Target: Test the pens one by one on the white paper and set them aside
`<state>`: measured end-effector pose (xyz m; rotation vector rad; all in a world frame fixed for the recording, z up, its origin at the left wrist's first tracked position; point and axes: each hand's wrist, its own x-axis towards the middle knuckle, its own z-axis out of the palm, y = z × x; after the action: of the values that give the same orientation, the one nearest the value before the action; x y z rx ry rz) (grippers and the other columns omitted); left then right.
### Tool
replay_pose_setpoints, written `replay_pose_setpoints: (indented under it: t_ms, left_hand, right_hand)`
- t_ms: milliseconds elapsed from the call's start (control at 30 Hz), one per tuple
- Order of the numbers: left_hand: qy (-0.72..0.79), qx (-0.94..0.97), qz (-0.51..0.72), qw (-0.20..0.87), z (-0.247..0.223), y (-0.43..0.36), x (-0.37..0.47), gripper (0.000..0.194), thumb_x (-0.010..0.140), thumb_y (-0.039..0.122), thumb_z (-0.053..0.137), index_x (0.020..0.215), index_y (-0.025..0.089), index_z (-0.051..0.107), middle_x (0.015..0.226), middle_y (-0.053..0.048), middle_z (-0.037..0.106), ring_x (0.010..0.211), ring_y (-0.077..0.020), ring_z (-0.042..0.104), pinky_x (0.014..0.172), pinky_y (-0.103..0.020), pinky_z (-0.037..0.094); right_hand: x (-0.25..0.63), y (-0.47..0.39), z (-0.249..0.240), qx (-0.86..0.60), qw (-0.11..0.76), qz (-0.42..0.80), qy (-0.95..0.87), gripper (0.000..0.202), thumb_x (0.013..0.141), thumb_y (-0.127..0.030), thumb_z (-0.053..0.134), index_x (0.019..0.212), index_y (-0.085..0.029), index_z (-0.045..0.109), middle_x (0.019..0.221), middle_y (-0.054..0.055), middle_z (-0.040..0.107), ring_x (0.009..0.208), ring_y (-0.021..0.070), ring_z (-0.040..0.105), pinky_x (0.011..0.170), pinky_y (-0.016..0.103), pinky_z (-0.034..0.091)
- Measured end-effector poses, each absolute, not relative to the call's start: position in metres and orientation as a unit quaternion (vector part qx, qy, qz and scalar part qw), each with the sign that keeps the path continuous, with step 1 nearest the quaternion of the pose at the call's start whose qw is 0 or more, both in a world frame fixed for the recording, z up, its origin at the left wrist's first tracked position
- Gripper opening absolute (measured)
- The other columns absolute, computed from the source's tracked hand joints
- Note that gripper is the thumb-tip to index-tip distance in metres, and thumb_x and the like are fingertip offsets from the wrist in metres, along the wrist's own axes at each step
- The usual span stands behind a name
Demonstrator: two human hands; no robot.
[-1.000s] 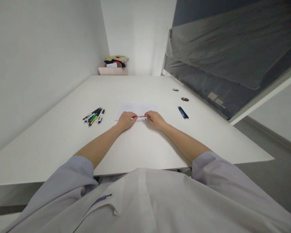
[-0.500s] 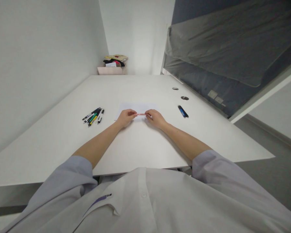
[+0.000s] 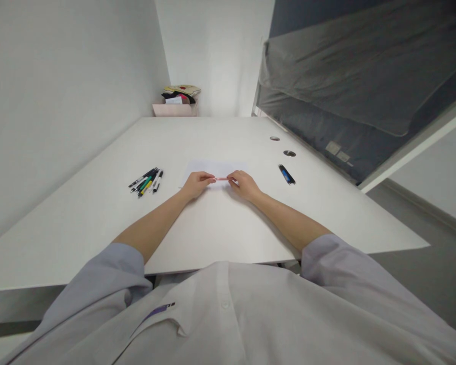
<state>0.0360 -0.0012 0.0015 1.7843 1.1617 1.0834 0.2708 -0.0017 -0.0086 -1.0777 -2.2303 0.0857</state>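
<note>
Pink pen-like stick (image 3: 223, 179), pinched narrowly at one end by the left hand (image 3: 196, 185) and at the other by the right hand (image 3: 245, 185). Long axis running sideways, straight from hand to hand, with no hand clearly nearer. Held over the near part of the white sheet (image 3: 216, 167); cannot tell whether touching it. Left of the sheet, a loose pile of pens (image 3: 146, 185); right of it, a slim dark-and-blue item (image 3: 287, 175).

A slim pink pen (image 3: 223, 179) is held crosswise and nearly level, left fingers (image 3: 207, 175) at one end, right fingers (image 3: 234, 175) at the other; its middle shows against the white paper (image 3: 215, 166).
</note>
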Motion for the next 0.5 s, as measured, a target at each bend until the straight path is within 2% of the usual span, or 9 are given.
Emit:
replay_pose_setpoints:
  t_ms: [300, 500]
  left_hand:
    - [0.442, 0.694, 0.417, 0.388, 0.0020, -0.0077, 0.0367, 0.045, 0.070, 0.051, 0.077, 0.093, 0.013, 0.077, 0.091, -0.011, 0.077, 0.088, -0.0232, 0.067, 0.086, -0.038, 0.050]
    - [0.456, 0.705, 0.402, 0.364, 0.0016, -0.0093, 0.0376, 0.038, 0.075, 0.044, 0.073, 0.096, 0.012, 0.077, 0.093, -0.011, 0.077, 0.088, -0.0227, 0.068, 0.086, -0.038, 0.050]
  right_hand:
    - [0.2701, -0.0042, -0.0087, -0.401, 0.324, 0.032, -0.856, 0.022, 0.091, -0.017, 0.051, 0.101, -0.018, 0.070, 0.096, 0.010, 0.072, 0.090, 0.0229, 0.061, 0.083, 0.036, 0.047]
    - [0.2688, -0.0081, -0.0064, -0.410, 0.298, 0.026, -0.861, 0.023, 0.092, -0.017, 0.050, 0.102, -0.017, 0.071, 0.097, 0.011, 0.071, 0.091, 0.0223, 0.061, 0.082, 0.033, 0.044]
